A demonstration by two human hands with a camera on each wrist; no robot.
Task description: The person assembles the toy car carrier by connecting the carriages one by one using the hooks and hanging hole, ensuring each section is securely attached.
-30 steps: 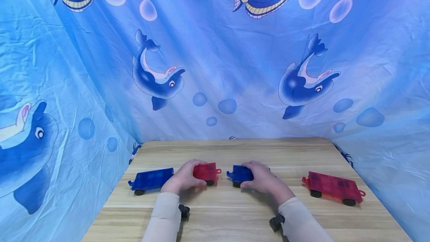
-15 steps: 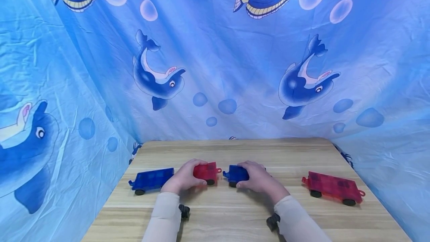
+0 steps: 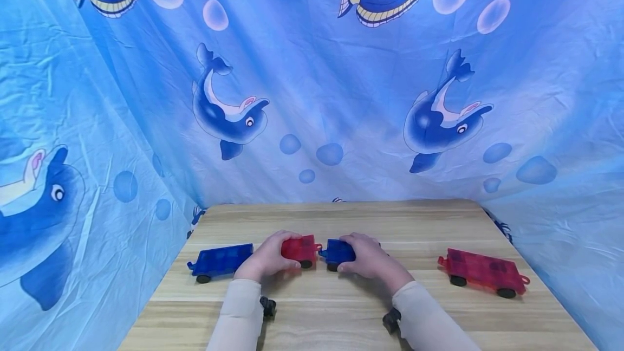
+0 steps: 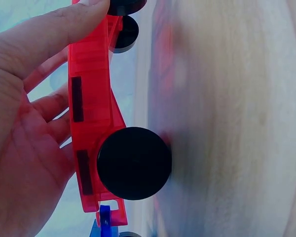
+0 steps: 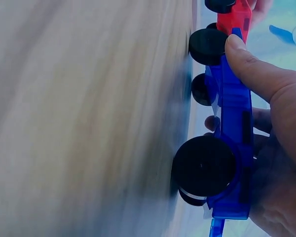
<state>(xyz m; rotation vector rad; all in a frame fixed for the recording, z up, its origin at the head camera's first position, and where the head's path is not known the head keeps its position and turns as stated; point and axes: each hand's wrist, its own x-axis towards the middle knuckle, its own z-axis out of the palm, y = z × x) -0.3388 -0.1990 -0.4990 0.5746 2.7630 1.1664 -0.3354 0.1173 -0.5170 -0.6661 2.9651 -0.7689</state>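
Note:
My left hand (image 3: 265,259) grips a translucent red toy train car (image 3: 301,249) over its top, thumb on the near side. Its left end meets a blue toy train car (image 3: 221,260); in the left wrist view their red and blue coupling pieces (image 4: 105,217) overlap. My right hand (image 3: 371,260) holds another blue toy train car (image 3: 338,252), thumb along its near side in the right wrist view. That car's hook (image 3: 323,253) is at the red car's right loop (image 3: 318,246); whether they are hooked I cannot tell. Black wheels (image 5: 204,165) face the tabletop.
Another red toy train car (image 3: 485,271) stands apart at the right of the wooden table (image 3: 331,313), hook end facing left. A blue curtain (image 3: 312,96) printed with sea animals hangs behind and along both sides.
My right hand has slid the blue car leftward until its hook reaches the red car's loop. My left hand and the red car have stayed almost still.

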